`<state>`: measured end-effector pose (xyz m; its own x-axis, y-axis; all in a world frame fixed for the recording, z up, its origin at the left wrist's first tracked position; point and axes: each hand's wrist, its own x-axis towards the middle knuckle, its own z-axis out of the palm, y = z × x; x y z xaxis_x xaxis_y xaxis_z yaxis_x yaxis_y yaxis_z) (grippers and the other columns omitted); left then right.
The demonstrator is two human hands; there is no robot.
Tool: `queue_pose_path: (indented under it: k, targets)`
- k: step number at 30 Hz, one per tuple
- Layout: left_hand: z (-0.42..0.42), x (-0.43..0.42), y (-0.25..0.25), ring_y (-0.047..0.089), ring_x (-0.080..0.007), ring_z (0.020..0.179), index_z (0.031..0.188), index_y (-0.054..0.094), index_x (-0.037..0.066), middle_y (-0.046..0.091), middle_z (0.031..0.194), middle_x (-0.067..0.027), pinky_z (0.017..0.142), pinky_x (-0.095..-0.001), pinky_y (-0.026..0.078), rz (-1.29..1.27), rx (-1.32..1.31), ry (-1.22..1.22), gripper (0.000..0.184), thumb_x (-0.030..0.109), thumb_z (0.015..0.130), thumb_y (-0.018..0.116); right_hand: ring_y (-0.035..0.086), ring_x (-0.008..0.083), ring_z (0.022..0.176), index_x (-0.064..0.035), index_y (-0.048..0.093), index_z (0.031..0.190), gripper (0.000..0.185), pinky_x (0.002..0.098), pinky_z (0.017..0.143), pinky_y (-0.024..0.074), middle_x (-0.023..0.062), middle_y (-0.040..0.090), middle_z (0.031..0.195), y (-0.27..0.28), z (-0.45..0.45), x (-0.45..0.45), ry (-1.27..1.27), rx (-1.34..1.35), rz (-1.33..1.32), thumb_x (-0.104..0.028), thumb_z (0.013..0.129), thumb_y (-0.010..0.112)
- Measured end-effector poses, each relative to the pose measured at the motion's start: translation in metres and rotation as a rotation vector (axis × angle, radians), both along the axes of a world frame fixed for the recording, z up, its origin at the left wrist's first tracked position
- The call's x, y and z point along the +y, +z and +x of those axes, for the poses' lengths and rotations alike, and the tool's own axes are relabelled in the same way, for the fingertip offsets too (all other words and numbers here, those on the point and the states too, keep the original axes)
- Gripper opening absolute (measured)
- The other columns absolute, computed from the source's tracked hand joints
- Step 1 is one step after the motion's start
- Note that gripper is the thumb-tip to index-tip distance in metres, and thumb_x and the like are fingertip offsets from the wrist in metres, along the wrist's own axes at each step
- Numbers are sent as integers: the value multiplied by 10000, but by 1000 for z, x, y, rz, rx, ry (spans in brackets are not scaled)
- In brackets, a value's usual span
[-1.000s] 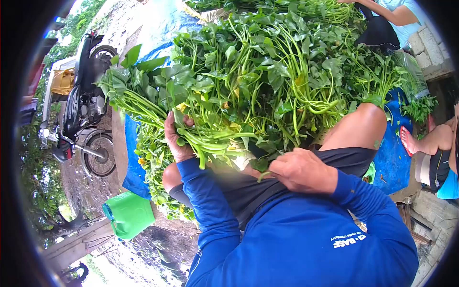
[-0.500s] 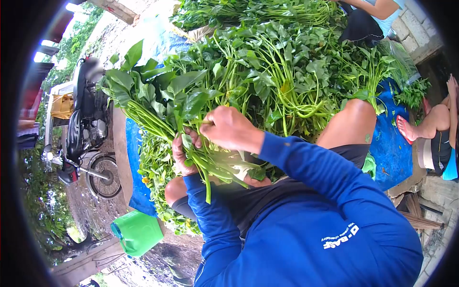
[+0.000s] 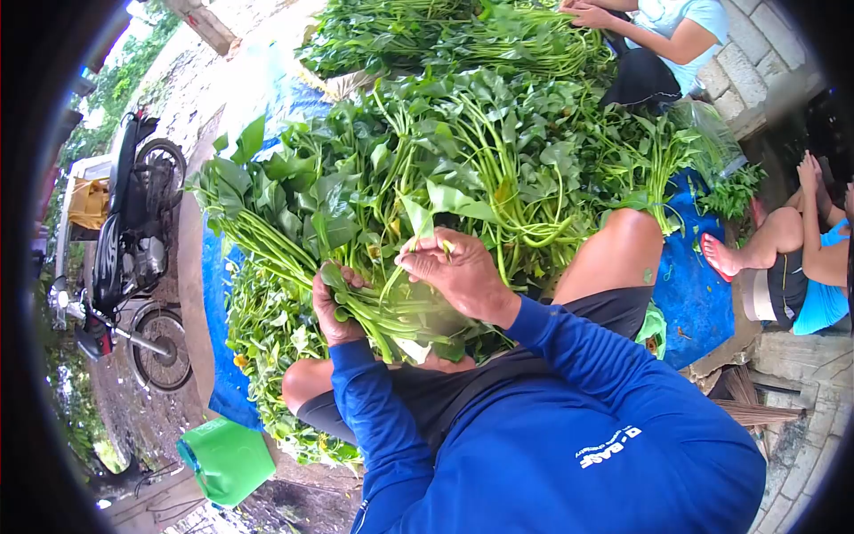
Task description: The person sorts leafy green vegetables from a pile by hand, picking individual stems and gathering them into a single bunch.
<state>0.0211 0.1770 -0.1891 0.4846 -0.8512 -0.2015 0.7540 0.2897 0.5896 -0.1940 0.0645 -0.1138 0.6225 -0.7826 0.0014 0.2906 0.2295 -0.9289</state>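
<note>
My left hand (image 3: 336, 304) is closed round a bunch of leafy green stems (image 3: 267, 238). The leaves point to the upper left and the cut ends hang over my lap. To its right, my right hand (image 3: 463, 274) pinches a single leafy stem (image 3: 445, 208), its pale green leaf standing above the fingers. A small gap separates the two hands. Beyond them spreads a big heap of the same greens (image 3: 534, 151), and looser leaves (image 3: 267, 356) lie beside my left knee.
A blue tarp (image 3: 698, 294) lies under the heap. A green plastic container (image 3: 229, 463) stands at lower left, near a parked motorbike (image 3: 133, 240). One person (image 3: 672, 44) sits at the top right with hands at the greens; another person (image 3: 814, 258) sits at the right edge.
My right hand has moved right, away from the bunch, and a leafy stem now shows in its fingers. The whole view has shifted slightly. My left hand keeps its hold.
</note>
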Motion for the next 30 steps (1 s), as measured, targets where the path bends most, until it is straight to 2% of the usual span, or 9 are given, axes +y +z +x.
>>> queue_pose_path:
  k: [8,15,19,21,22,23,24,27,30]
  targets:
    - [-2,-13,-6,640,-214,847,1157,656,51,655,950,-70,811,-387,556,-38,249,55,394,433,1060,647,766,215,1036,28,700,1171,132,358,920,622,158,783,1127,26,-37,17,-57,64,-397,7,1046,662]
    - [-4,-19,-8,665,-226,796,1045,641,53,668,900,-69,759,-389,588,28,490,303,314,353,1019,729,691,154,884,-22,616,1186,100,253,704,537,151,735,1107,75,-66,12,-324,-7,-378,-47,1107,560]
    - [-3,-20,-3,687,-218,672,1037,648,32,680,830,-98,609,-383,612,263,207,359,253,268,1000,732,623,75,840,-28,593,1229,142,223,569,426,112,698,1074,141,-42,-17,-595,-293,-283,-113,1130,539]
    - [-10,-25,2,685,-211,629,1008,678,8,703,834,-111,584,-371,609,349,172,344,222,226,988,720,633,121,1029,-60,583,1336,242,233,668,497,111,664,1213,146,-3,-30,-477,-311,-436,-25,1106,516]
    - [-14,-26,7,683,-212,619,1016,684,2,711,844,-116,589,-373,610,366,142,306,235,232,989,721,662,182,1117,-60,607,1337,300,285,776,556,106,673,1254,154,35,-15,-490,-70,-579,4,1047,562]
    - [-20,-29,9,680,-213,610,1024,690,-4,718,853,-121,593,-374,611,384,110,259,247,239,990,723,665,264,1152,-45,659,1292,333,371,898,545,143,670,1317,125,72,-23,-341,-2,-974,-32,961,632]
    - [-20,-24,-5,731,-223,831,1236,675,-4,735,994,-109,742,-359,637,343,-27,133,311,251,1064,622,670,301,1162,-34,684,1281,334,403,951,541,165,671,1336,123,95,-10,-119,-18,-996,-83,951,673]
    - [-20,-3,-57,707,-262,1167,1372,631,-44,714,1286,-170,882,-386,631,50,122,200,448,146,975,716,708,374,1131,2,734,1263,379,459,1030,555,222,709,1303,141,143,33,330,42,-1092,-218,955,759]
    - [-4,5,24,711,-206,668,1028,745,-58,744,845,-128,601,-348,603,500,-90,335,278,180,908,824,768,271,834,0,766,1108,262,404,787,636,165,774,986,123,139,-46,232,95,-839,-215,959,750]
